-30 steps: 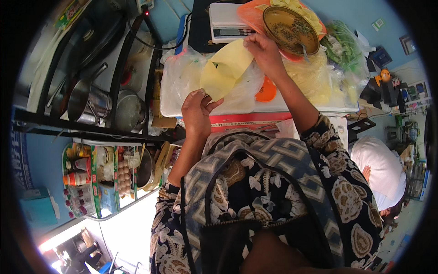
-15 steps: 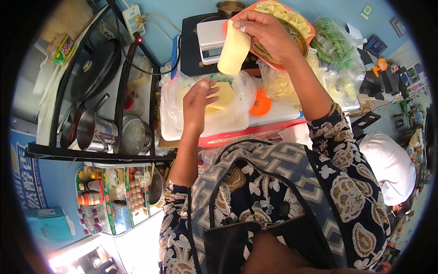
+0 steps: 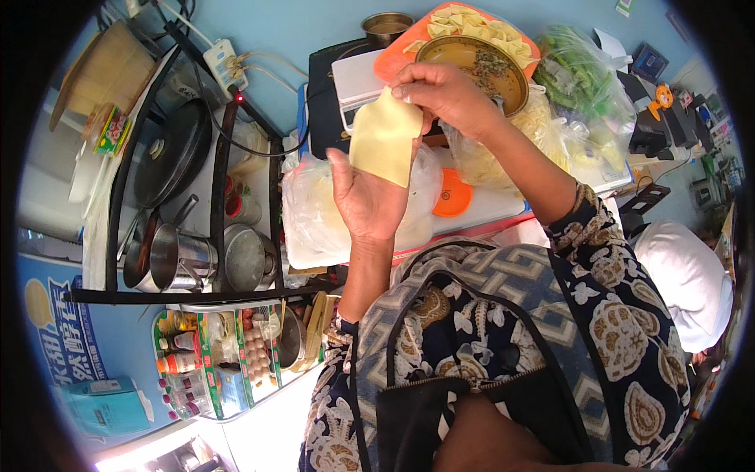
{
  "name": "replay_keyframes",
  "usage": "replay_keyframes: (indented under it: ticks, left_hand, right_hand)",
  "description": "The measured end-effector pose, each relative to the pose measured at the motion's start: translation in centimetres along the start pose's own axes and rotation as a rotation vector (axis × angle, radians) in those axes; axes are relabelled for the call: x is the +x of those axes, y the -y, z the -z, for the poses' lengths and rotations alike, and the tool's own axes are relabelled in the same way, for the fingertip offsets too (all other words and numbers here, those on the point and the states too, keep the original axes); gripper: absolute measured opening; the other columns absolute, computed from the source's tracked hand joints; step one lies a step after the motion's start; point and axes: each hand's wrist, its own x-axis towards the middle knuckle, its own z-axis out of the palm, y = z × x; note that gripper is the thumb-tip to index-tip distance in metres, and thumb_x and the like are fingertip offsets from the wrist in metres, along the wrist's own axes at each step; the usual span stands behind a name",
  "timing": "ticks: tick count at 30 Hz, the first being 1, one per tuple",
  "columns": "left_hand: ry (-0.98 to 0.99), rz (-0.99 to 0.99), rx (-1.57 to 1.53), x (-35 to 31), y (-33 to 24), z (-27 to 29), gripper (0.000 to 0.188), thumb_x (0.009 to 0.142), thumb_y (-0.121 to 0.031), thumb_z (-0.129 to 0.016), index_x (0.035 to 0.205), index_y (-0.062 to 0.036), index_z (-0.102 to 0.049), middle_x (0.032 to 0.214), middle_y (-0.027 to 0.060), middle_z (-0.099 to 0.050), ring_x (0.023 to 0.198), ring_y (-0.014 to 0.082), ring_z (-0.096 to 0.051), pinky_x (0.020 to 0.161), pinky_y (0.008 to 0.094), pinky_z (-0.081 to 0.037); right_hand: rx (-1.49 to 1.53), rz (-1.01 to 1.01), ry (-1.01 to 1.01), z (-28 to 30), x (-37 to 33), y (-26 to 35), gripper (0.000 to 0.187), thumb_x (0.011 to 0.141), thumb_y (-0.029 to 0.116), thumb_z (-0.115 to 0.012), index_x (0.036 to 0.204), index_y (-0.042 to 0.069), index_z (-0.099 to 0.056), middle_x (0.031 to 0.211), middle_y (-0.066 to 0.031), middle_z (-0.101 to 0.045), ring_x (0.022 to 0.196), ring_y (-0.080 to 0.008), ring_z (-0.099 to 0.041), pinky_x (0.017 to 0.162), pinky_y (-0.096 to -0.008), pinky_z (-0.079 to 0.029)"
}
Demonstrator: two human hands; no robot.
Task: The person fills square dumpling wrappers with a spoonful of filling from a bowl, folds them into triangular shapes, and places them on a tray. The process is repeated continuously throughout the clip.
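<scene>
Fingers (image 3: pixel 406 76) of the right hand (image 3: pixel 450 96) are pinched together on the top end of a pale yellow sheet (image 3: pixel 384 141), which lies across the upturned palm of the left hand (image 3: pixel 371 206), its thumb spread away and its other fingers mostly hidden beneath. Just beyond the right hand, a brownish bowl (image 3: pixel 442 55) with dark bits inside overlaps an orange tray (image 3: pixel 392 64) bearing folded yellow pieces (image 3: pixel 481 28). A clear plastic bag (image 3: pixel 311 206) lies below the left hand, near an orange disc (image 3: pixel 453 197).

1 dough sheet (image 3: pixel 384 141) on left hand (image 3: pixel 371 201)
</scene>
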Motion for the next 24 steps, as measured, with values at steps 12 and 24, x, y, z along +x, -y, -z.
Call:
replay_keyframes:
  ticks: [12, 24]
  left_hand:
    - [-0.204, 0.069, 0.280, -1.2, 2.6, 0.0, 0.049, 0.103, -0.034, -0.035, 0.145, -0.0102, -0.030, 0.148, 0.0240, -0.032, 0.138, 0.0358, -0.033, 0.113, 0.0580, -0.025]
    - [-0.708, 0.321, 0.793, 0.6, 3.9, -2.7, 0.045, 0.105, -0.030, -0.027, 0.133, 0.0003, -0.044, 0.133, 0.0135, -0.052, 0.125, 0.0297, -0.049, 0.106, 0.0501, -0.036]
  right_hand:
    - [-1.125, 0.198, -0.072, 14.0, -7.5, 0.7, 0.037, 0.085, 0.012, -0.063, 0.122, 0.012, -0.061, 0.086, -0.0066, -0.064, 0.071, -0.0193, -0.064, 0.062, -0.0324, -0.051]
    - [-1.271, 0.446, -0.027, 17.0, -7.8, -5.1, 0.024, 0.083, 0.015, -0.063, 0.107, 0.011, -0.062, 0.086, -0.0058, -0.059, 0.077, -0.0236, -0.062, 0.061, -0.0363, -0.051]
